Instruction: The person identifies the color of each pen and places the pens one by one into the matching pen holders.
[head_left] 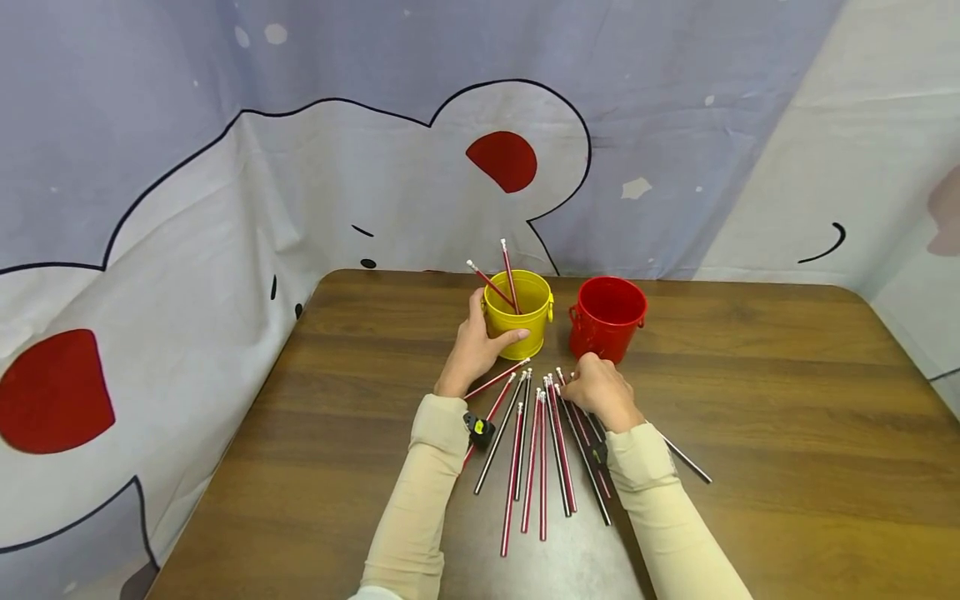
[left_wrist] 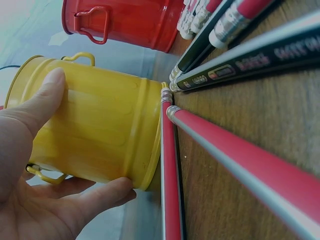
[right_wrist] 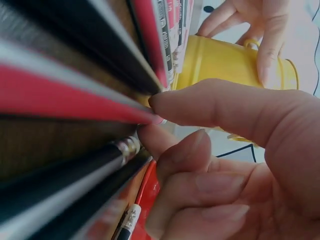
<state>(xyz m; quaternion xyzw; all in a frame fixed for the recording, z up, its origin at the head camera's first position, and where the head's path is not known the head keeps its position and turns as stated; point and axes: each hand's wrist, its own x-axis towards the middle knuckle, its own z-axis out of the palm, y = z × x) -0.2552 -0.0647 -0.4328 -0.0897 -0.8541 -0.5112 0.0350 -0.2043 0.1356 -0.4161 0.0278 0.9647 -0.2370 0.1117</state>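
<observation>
My left hand (head_left: 489, 327) grips the yellow bucket (head_left: 525, 321) from its left side. In the left wrist view the thumb (left_wrist: 42, 102) and a finger (left_wrist: 100, 196) wrap round the bucket (left_wrist: 105, 135). Two red pencils (head_left: 510, 279) stand in it. My right hand (head_left: 588, 377) rests on the fan of red and black pencils (head_left: 536, 450) lying in front of the buckets. In the right wrist view its thumb (right_wrist: 225, 102) and forefinger (right_wrist: 182, 150) pinch the end of a red pencil (right_wrist: 65, 95). The red bucket (head_left: 607, 318) stands just beyond that hand, with nothing visible inside.
The brown wooden table (head_left: 787, 417) is backed by a draped cartoon-print cloth (head_left: 225, 192) on the left and rear. One black pencil (head_left: 686, 461) pokes out to the right of my right forearm. Both sleeves are beige.
</observation>
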